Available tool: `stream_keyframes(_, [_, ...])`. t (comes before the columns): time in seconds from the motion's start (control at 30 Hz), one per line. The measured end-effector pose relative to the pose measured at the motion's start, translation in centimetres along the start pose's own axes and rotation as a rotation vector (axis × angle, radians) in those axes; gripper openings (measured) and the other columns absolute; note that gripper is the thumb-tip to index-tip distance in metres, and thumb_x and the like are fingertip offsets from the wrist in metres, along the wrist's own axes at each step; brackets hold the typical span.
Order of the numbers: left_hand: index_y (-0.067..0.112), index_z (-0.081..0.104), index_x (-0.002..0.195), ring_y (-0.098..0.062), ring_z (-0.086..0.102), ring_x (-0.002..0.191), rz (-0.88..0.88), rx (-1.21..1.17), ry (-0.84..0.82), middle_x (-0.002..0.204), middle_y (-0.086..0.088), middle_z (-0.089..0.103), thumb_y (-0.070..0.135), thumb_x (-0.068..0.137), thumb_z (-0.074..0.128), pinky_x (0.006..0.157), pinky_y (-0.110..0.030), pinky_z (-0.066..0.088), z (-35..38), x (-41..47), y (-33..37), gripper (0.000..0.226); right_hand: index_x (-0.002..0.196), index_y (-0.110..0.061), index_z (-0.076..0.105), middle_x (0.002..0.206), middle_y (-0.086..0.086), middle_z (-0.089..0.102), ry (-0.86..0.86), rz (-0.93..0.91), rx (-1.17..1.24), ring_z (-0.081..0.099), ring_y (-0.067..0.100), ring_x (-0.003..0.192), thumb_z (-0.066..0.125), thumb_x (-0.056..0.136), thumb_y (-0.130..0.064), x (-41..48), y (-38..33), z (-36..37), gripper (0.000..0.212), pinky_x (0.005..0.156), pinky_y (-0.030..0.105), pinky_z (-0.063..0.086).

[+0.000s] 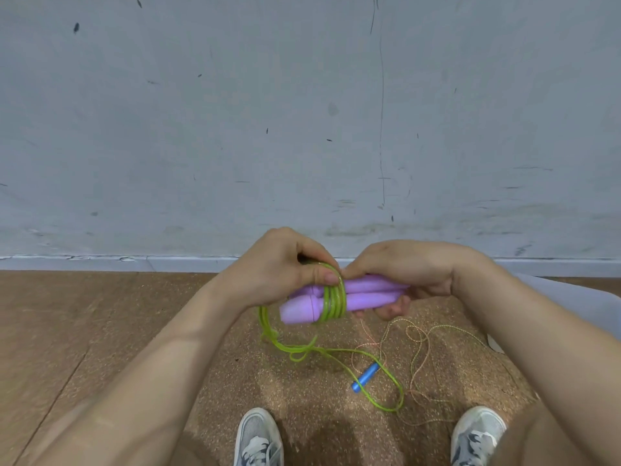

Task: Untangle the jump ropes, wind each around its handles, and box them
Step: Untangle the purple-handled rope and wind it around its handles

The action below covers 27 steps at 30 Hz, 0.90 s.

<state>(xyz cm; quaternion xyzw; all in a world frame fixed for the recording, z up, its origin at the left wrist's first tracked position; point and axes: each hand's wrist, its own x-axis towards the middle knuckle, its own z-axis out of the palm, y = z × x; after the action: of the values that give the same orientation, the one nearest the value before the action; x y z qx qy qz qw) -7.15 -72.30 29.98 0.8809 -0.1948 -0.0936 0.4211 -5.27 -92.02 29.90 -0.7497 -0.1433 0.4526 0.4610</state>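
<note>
- My right hand grips the purple handles. My left hand pinches the green rope against them: several turns are wound, and a knotted tail hangs loose.
- On the floor, the thin rope and blue handle lie unwound.
- No box in sight, so I judge boxing is still ahead.

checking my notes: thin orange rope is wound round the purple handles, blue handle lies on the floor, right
No: the head view shows the green rope wound round the purple handles. The thin orange rope lies loose on the floor by the blue handle.
</note>
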Motion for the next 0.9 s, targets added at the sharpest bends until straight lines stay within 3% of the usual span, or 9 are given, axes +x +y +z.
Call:
stream_keyframes(0.13, [0.019,0.076,0.075,-0.001,0.062,0.064,-0.017,-0.031,0.033,0.069,0.005,0.073,0.015,0.071,0.08,0.066,-0.017,0.048,-0.3,-0.1,-0.1,0.007,0.08,-0.018,0.07,0.057,0.006,0.06,0.187,-0.156,-0.339,0.048,0.012,0.05,0.056,0.094,-0.039,-1.0,-0.4,0.3,0.03,0.05,0.021,0.038])
stream_keyframes(0.23, [0.013,0.074,0.073,-0.006,0.059,0.06,-0.038,-0.177,-0.007,0.064,-0.001,0.07,0.007,0.073,0.078,0.059,-0.019,0.048,-0.8,-0.1,-0.2,0.008,0.069,-0.012,0.069,0.043,0.001,0.055,0.439,-0.277,-0.485,0.05,0.01,0.041,0.054,0.091,-0.049,-1.3,-0.7,1.2,0.046,0.048,0.022,0.039])
stream_keyframes(0.37, [0.011,0.072,0.072,-0.004,0.057,0.052,-0.063,-0.505,-0.096,0.058,0.002,0.065,0.004,0.069,0.078,0.053,-0.015,0.046,-1.3,-0.1,-1.0,0.01,0.065,-0.002,0.066,0.033,0.0,0.043,0.557,-0.425,-0.301,0.038,0.013,0.03,0.048,0.095,-0.044,-1.5,-1.2,1.7,0.055,0.04,0.022,0.032])
stream_keyframes(0.5, [0.014,0.074,0.075,-0.005,0.061,0.056,-0.066,-0.804,-0.255,0.062,0.002,0.068,0.031,0.058,0.088,0.056,-0.016,0.048,-0.3,0.1,-1.9,0.028,0.064,0.003,0.064,0.036,0.007,0.042,0.474,-0.491,-0.209,0.036,0.016,0.03,0.053,0.092,-0.042,-1.9,-1.5,1.8,0.055,0.039,0.021,0.028])
stream_keyframes(0.57, [0.016,0.073,0.073,-0.005,0.061,0.055,-0.068,-0.895,-0.264,0.064,0.003,0.067,0.033,0.06,0.085,0.054,-0.016,0.049,0.4,0.1,-1.7,0.025,0.064,0.003,0.065,0.037,0.012,0.043,0.467,-0.506,-0.16,0.035,0.017,0.03,0.053,0.087,-0.045,-2.3,-1.6,1.7,0.055,0.038,0.019,0.028])
stream_keyframes(0.67, [0.016,0.072,0.066,-0.003,0.059,0.052,-0.174,-0.902,-0.169,0.06,0.006,0.066,0.003,0.067,0.075,0.053,-0.016,0.049,1.2,0.3,-1.2,0.013,0.064,0.004,0.065,0.037,0.011,0.043,0.51,-0.51,-0.038,0.035,0.017,0.03,0.053,0.083,-0.046,-2.5,-1.8,1.3,0.054,0.037,0.017,0.027])
stream_keyframes(0.73, [0.007,0.072,0.092,-0.002,0.064,0.064,-0.224,-0.951,-0.164,0.081,-0.001,0.072,0.002,0.087,0.05,0.058,-0.015,0.05,1.6,0.4,-0.6,0.023,0.065,0.003,0.064,0.037,0.01,0.044,0.563,-0.508,0.099,0.034,0.015,0.028,0.055,0.082,-0.045,-2.1,-1.8,1.1,0.052,0.036,0.014,0.026])
stream_keyframes(0.8, [0.001,0.069,0.107,-0.003,0.059,0.063,-0.136,-1.012,-0.091,0.102,-0.013,0.068,0.006,0.088,0.047,0.052,-0.011,0.039,2.5,0.4,0.4,0.029,0.065,-0.001,0.062,0.038,0.008,0.047,0.63,-0.512,0.262,0.035,0.015,0.027,0.056,0.088,-0.039,-1.5,-1.7,1.0,0.045,0.036,0.013,0.025])
stream_keyframes(0.9, [0.021,0.069,0.066,-0.002,0.041,0.045,-0.137,-1.057,0.213,0.063,0.002,0.058,0.012,0.078,0.059,0.042,-0.012,0.028,3.9,1.4,1.1,0.018,0.062,-0.009,0.053,0.048,0.018,0.052,0.731,-0.541,0.456,0.036,0.016,0.031,0.055,0.095,-0.031,-0.5,-1.6,1.0,0.04,0.036,0.015,0.026])
